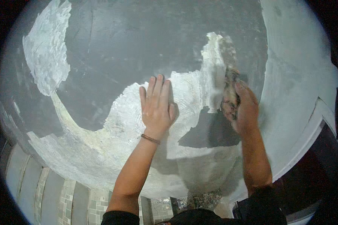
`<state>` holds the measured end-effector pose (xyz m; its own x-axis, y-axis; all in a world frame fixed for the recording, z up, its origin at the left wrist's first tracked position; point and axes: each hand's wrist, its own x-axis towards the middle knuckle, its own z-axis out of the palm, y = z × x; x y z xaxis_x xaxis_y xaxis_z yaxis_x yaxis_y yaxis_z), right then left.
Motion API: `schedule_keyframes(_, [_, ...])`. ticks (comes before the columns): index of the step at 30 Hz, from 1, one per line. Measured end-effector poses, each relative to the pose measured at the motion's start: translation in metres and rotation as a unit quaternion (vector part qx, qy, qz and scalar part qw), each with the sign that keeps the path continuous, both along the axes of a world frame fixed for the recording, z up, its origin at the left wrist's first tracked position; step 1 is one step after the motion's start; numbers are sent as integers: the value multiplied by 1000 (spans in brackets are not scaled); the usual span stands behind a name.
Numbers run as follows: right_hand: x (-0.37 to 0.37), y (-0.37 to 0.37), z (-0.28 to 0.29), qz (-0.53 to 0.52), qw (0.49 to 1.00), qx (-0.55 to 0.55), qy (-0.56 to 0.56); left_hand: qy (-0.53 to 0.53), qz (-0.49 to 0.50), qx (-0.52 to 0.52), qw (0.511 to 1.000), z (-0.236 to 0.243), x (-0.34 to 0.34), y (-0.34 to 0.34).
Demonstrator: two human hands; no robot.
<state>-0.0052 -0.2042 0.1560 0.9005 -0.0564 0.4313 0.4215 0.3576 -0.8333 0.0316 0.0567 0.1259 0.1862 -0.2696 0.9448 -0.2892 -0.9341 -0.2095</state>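
Note:
A dark grey wall (154,41) with rough white patches spreads in front of me. My left hand (157,105), with a thin brown band at its wrist, lies flat against the white patch (124,108), fingers stretched upward. To its right, my right hand (247,105) grips a brown-stained hand tool (231,93) held up to the wall; motion blurs it, so its exact kind is unclear. Beside the tool runs an upright white streak (212,63). Below that lies a dark grey area (214,131) with jagged edges.
Another rough white patch (49,48) marks the wall's upper left. A paler wall section (296,75) borders the right side. Steps with tiled strips (65,198) run along the lower left. A dark opening (308,172) lies at lower right, edged by a pale border.

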Motion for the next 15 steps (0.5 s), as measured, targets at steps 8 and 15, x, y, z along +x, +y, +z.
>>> schedule_keyframes(8, [6,68,19,118,980,157,-35,-32,-5,13,999,2,2,-1])
schedule_keyframes(15, [-9,92,10,75,988,131,28,-42,-10,17,999,1,6,1])
